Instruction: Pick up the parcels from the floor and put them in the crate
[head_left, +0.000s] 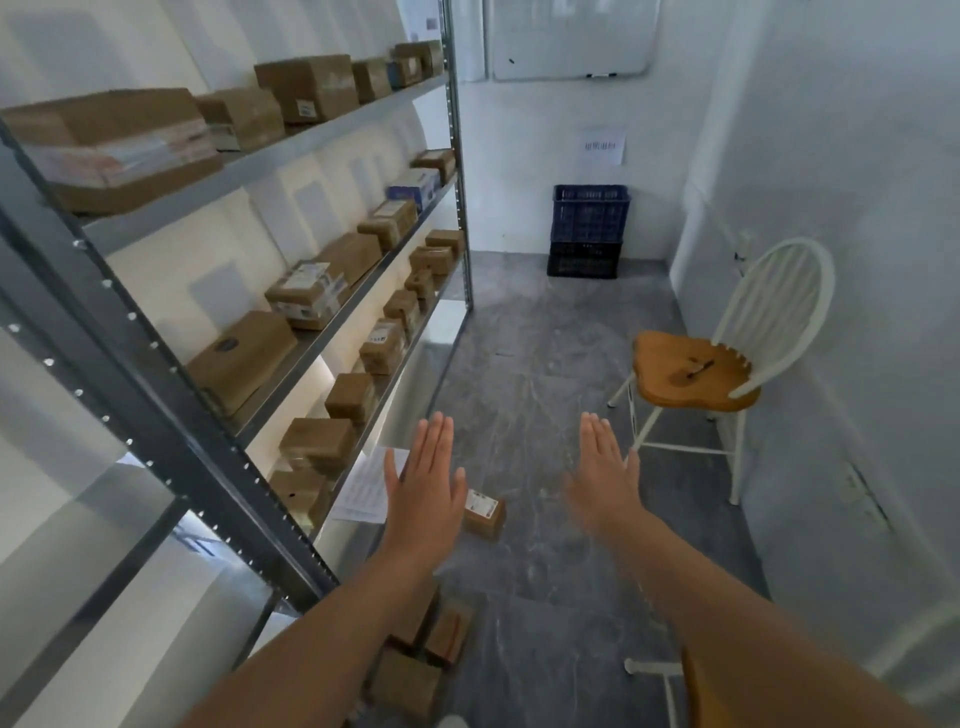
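Note:
A small brown parcel (484, 513) with a white label lies on the grey floor just right of my left hand (423, 483). Several more brown parcels (415, 670) lie on the floor near my feet, partly hidden under my left forearm. My left hand and my right hand (605, 475) are both stretched forward, fingers straight, holding nothing. A blue crate (591, 213) stands on a black crate (584, 259) against the far wall.
A metal shelving unit (218, 312) with many cardboard boxes fills the left side. A white chair with a wooden seat (696, 374) stands at the right wall. A second chair's seat edge (696, 691) shows at bottom right. A paper sheet (363, 488) lies by the shelf.

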